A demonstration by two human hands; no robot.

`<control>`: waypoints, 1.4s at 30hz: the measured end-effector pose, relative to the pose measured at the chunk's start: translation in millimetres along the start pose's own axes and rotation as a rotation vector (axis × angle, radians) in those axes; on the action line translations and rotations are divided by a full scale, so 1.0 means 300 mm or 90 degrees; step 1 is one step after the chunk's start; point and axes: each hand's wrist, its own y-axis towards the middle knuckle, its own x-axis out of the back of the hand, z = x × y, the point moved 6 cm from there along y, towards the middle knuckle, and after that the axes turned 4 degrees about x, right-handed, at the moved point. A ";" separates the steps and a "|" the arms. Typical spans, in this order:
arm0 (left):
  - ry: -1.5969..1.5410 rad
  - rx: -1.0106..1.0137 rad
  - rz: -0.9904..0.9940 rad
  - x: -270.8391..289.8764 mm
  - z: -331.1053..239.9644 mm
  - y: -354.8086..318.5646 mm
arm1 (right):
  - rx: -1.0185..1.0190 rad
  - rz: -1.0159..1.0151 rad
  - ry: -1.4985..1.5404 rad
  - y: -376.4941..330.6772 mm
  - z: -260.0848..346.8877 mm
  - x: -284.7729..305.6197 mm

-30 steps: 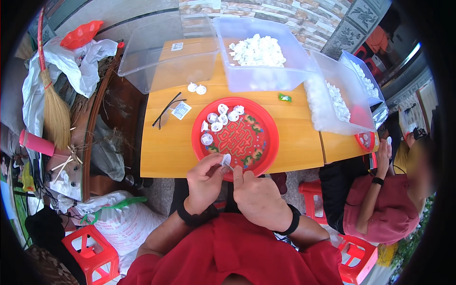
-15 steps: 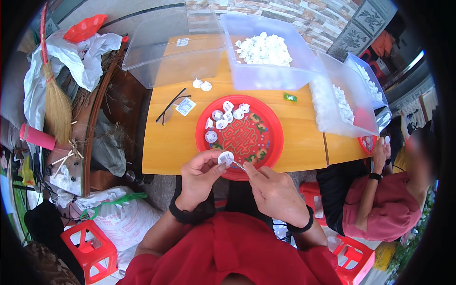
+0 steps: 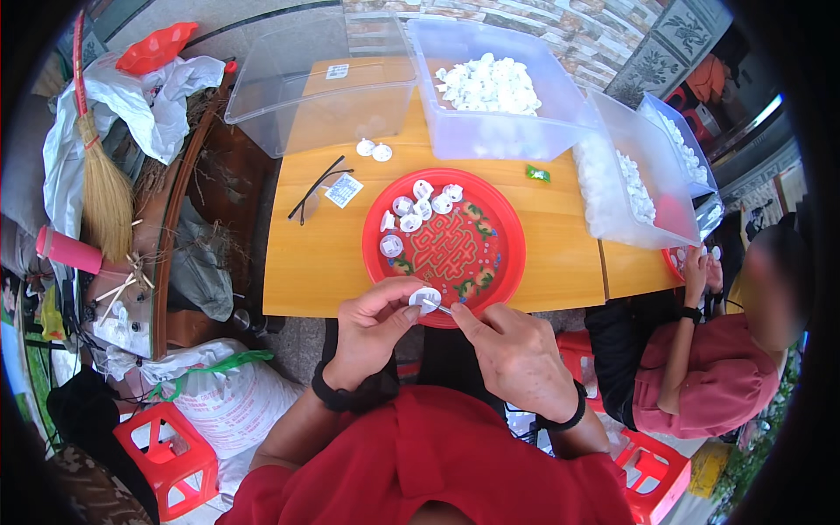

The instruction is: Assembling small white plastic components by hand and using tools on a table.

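Observation:
My left hand (image 3: 372, 328) pinches a small round white plastic piece (image 3: 423, 299) between thumb and fingertips, over the near rim of the red tray (image 3: 517, 254). In my right hand (image 3: 521, 359) is a thin metal tool (image 3: 444, 309), its tip against the face of that piece. The handle is hidden in my fingers, so its exact kind cannot be made out. Several similar white pieces (image 3: 411, 221) lie at the left side of the patterned tray. Two more white pieces (image 3: 381, 152) rest on the table behind it.
On the wooden table (image 3: 306, 284) are eyeglasses (image 3: 315, 185), a label card (image 3: 343, 190) and a green packet (image 3: 537, 173). Clear bins (image 3: 499, 140) hold heaps of white pieces at the back and right. A co-worker (image 3: 700, 376) sits at right. A broom (image 3: 105, 188) leans at left.
My right hand has shifted slightly right and its tool lies flatter against the white piece. The piece has tilted a little in my left hand. The whole view has moved slightly.

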 end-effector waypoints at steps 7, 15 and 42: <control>0.004 0.007 0.006 -0.006 0.003 0.000 | 0.024 0.029 -0.033 0.002 0.012 -0.007; 0.055 -0.039 -0.058 -0.013 0.013 -0.007 | 0.052 0.096 -0.132 0.026 0.057 -0.026; 0.046 -0.010 -0.049 -0.021 0.001 0.017 | -0.048 -0.081 -0.002 0.000 0.000 0.007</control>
